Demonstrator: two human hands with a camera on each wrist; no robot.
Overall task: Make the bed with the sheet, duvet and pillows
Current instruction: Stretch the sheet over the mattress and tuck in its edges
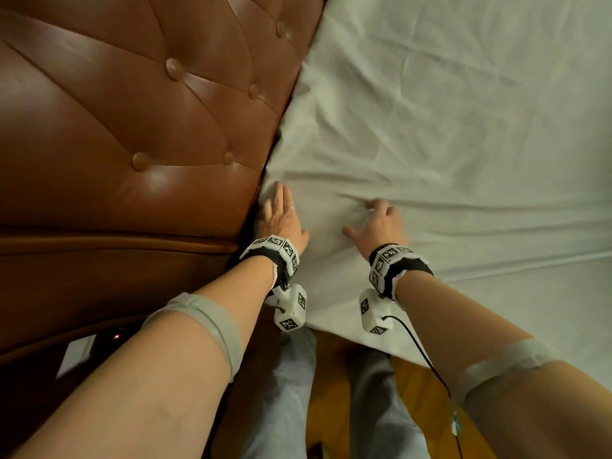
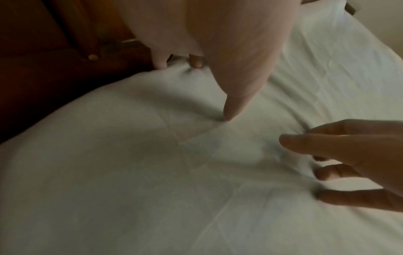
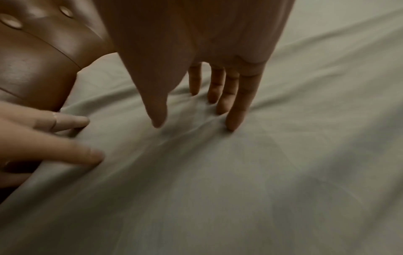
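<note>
1. Headboard (image 1: 132, 127): brown buttoned leather, at the left of the head view. It borders the head edge of the bed.
2. Left hand (image 1: 281, 217): lies on the sheet (image 1: 447, 144) right at the seam against the headboard. Fingers are straight and extended; the grip is open, flat on the fabric. A ring shows on one finger. The left wrist view shows fingertips (image 2: 197, 63) pressing the sheet at the headboard edge.
3. Wrist trackers: a marker-covered band sits on each wrist, the left one (image 1: 275, 256) and the right one (image 1: 394, 263).
4. Right hand (image 1: 381, 223): rests on the sheet just beside the left hand, farther from the headboard. The right wrist view shows four fingers (image 3: 235, 103) straight, tips on the fabric; the grip is open, holding nothing. Small creases gather at the fingertips.
5. Sheet: pale, spread over the mattress, lightly wrinkled, with its near edge hanging over the bed side above the wooden floor (image 1: 414, 385).
</note>
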